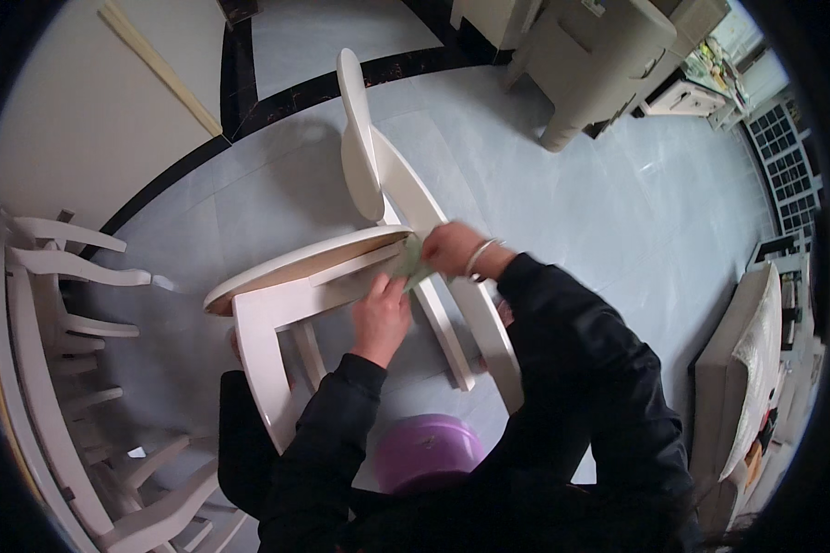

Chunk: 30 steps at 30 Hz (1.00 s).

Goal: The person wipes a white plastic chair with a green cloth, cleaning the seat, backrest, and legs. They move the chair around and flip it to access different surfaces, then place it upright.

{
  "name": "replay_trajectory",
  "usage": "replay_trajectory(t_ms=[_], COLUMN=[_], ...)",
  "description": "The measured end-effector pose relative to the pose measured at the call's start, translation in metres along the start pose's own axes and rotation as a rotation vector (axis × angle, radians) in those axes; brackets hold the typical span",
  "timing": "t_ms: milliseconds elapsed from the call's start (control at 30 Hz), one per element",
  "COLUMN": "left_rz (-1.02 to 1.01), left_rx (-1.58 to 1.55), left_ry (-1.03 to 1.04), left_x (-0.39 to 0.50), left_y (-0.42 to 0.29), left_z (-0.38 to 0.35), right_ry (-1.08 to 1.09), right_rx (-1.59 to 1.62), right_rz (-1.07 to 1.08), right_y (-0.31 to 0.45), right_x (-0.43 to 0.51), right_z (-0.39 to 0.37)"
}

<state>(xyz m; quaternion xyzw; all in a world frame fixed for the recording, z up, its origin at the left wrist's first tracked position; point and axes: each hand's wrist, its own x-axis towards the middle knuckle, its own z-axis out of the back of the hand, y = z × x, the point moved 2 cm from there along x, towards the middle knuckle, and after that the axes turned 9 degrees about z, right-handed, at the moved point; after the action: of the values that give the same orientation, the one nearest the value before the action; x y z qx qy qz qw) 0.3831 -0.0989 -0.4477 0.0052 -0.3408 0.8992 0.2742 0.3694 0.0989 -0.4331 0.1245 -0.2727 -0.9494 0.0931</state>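
A white wooden chair [470, 304] lies tipped on its side before me, its seat edge [304, 259] and underside facing me. My right hand [453, 249], with a silver bangle at the wrist, is closed on a thin pale green cloth [413, 266] where the seat meets the back post. Lower and to the left, my left hand [382, 314] touches the cloth's lower end with its fingertips, beside the seat frame; whether it grips the cloth is unclear. Part of the cloth is hidden behind my hands.
Below the chair stands a purple plastic bucket or stool [429, 453]. White furniture legs [83, 266] line the left side. At the upper right is a beige plastic piece of furniture [581, 62]; a cushioned seat [733, 373] stands at the right.
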Motion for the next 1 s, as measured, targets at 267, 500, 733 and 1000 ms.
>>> replay_trajectory(t_ms=[267, 500, 733, 1000], left_rz=[0.068, 0.138, 0.417, 0.361], left_rx=[-0.004, 0.117, 0.015, -0.123], left_ry=[-0.305, 0.251, 0.287, 0.013], left_x=[0.143, 0.172, 0.191, 0.135], left_y=[-0.065, -0.024, -0.022, -0.056], left_z=[0.036, -0.001, -0.04, -0.077], right_ry=[-1.03, -0.518, -0.522, -0.307], right_rx=[0.124, 0.172, 0.43, 0.489], right_rz=[0.083, -0.034, -0.105, -0.237], right_y=[-0.012, -0.079, -0.094, -0.09], right_x=[0.031, 0.095, 0.156, 0.11], right_z=[0.1, 0.067, 0.018, 0.007])
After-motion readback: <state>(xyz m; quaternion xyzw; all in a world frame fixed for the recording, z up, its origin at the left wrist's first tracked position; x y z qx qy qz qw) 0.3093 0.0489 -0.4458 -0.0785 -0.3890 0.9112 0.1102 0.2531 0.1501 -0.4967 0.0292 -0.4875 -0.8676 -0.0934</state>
